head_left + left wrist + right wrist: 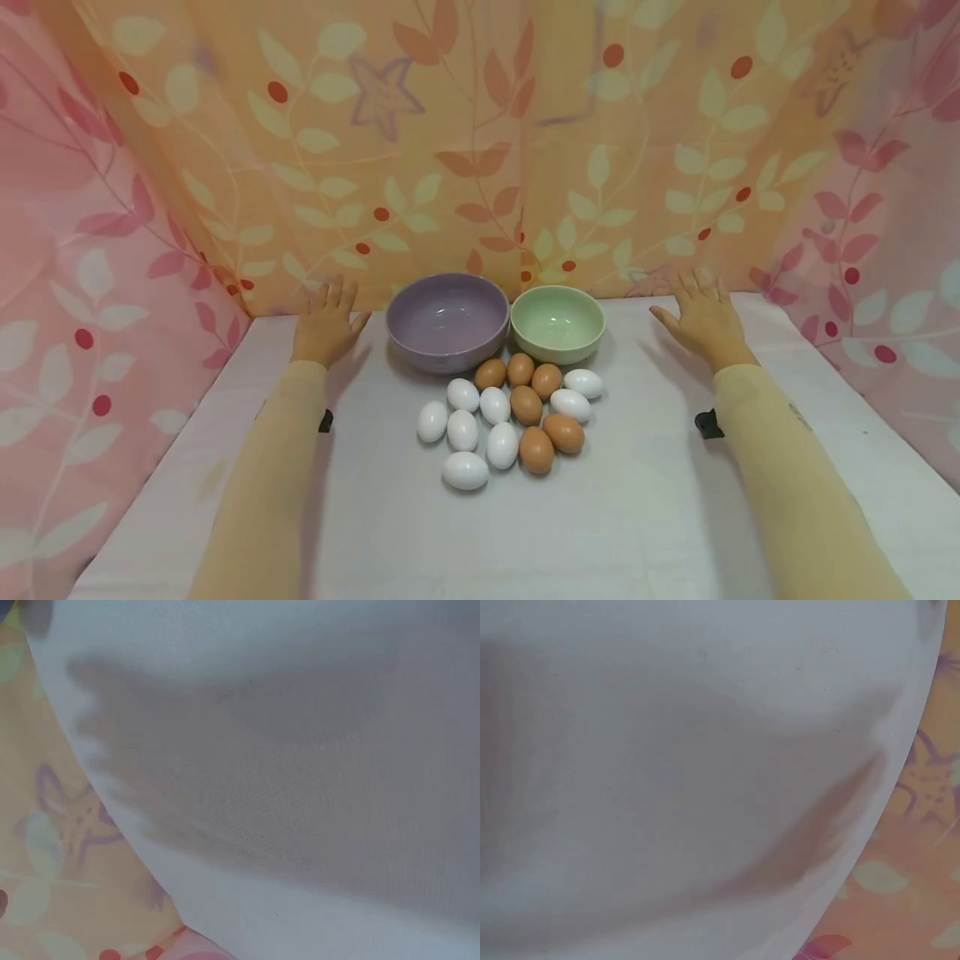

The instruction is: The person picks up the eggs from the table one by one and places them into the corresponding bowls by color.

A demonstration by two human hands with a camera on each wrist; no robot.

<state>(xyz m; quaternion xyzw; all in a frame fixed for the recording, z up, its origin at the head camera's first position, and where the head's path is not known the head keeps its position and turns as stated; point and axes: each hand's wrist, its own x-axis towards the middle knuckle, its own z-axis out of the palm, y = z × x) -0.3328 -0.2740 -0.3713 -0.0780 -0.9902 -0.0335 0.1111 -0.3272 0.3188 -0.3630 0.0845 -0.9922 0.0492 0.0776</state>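
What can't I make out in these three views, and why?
Head: palms of the left hand and right hand, facing away from the camera.
Head: upper ends of the beige sleeves, cut by the bottom edge.
Head: underside of the purple bowl, hidden by its wall.
Left wrist: bluish corner object, cut off by the frame edge.
Left wrist: finger positions, since only a blurred hand shadow shows.

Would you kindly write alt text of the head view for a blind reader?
Eight white eggs and six brown eggs lie on a white table before an empty purple bowl and smaller empty green bowl. A left hand and right hand, both outstretched, flank them.
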